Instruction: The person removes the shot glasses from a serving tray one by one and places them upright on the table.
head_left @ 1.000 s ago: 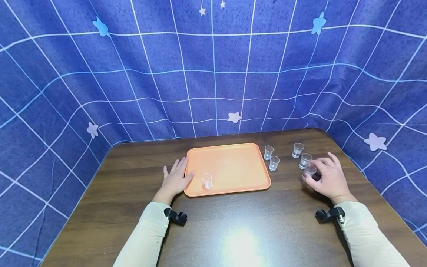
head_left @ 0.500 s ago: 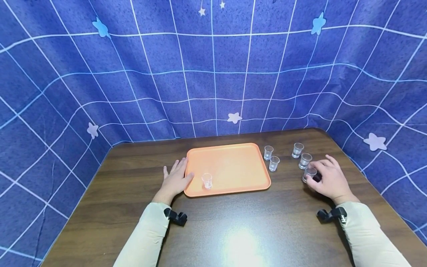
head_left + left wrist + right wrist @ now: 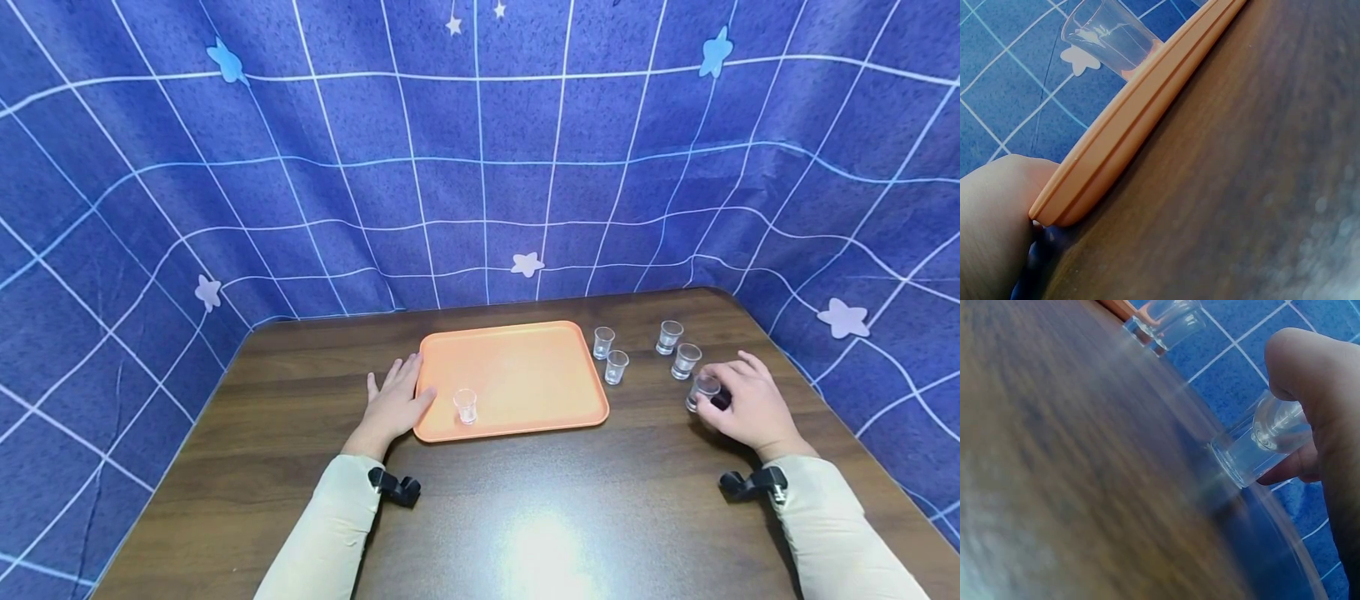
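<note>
My left hand (image 3: 392,408) lies with spread fingers along the left edge of the orange tray (image 3: 525,367), thumb over its rim. In the left wrist view, the tray's side (image 3: 1116,125) meets the base of that hand. A clear shot glass (image 3: 466,407) stands upright on the tray near the thumb. On the right, my right hand (image 3: 746,404) pinches another shot glass (image 3: 701,393) between thumb and fingers. The right wrist view shows this held glass (image 3: 1241,453) close to the tabletop; whether it touches the wood is unclear.
Two shot glasses (image 3: 616,367) stand beside the tray's right edge. Farther right are two more, one at the back (image 3: 670,337) and one (image 3: 686,362) just beyond the held glass. A blue curtain (image 3: 480,167) hangs behind the brown table (image 3: 315,367).
My right hand has shifted slightly right and toward me with the pinched shot glass, widening its distance from the neighbouring glass. The left hand and tray stay put.
</note>
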Action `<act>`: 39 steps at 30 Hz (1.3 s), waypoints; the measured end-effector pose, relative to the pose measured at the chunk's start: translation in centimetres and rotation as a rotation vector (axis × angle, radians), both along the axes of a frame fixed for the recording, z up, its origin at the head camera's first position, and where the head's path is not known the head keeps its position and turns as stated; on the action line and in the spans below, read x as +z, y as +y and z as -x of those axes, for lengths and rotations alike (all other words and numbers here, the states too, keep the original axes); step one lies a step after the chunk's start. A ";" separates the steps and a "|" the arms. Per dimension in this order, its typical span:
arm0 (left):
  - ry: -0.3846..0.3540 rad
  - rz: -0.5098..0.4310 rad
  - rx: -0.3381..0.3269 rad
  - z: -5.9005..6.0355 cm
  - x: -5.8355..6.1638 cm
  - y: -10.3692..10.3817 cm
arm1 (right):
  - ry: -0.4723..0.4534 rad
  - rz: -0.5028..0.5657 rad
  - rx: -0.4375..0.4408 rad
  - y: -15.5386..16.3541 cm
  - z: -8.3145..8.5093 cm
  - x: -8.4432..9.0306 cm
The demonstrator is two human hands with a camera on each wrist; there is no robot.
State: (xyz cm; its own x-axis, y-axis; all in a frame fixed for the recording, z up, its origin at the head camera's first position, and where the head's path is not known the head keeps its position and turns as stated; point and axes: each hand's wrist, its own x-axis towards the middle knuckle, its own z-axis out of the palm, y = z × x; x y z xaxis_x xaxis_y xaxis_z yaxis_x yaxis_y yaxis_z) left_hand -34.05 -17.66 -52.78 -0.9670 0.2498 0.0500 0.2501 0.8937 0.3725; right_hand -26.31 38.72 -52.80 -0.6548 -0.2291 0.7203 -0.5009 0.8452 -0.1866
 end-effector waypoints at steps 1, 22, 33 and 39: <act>-0.002 -0.001 0.001 0.0 0.0 0.0 | -0.001 0.001 -0.002 0.1 -0.1 0.0; 0.006 -0.005 -0.001 0.2 -0.2 0.0 | -0.037 -0.068 -0.115 0.8 -0.4 1.4; 0.004 0.011 0.000 0.1 -0.1 -0.2 | 0.100 -0.055 -0.095 -4.0 2.2 3.2; 0.003 0.008 -0.003 0.1 -0.1 0.0 | 0.104 -0.063 -0.026 -7.6 3.4 3.9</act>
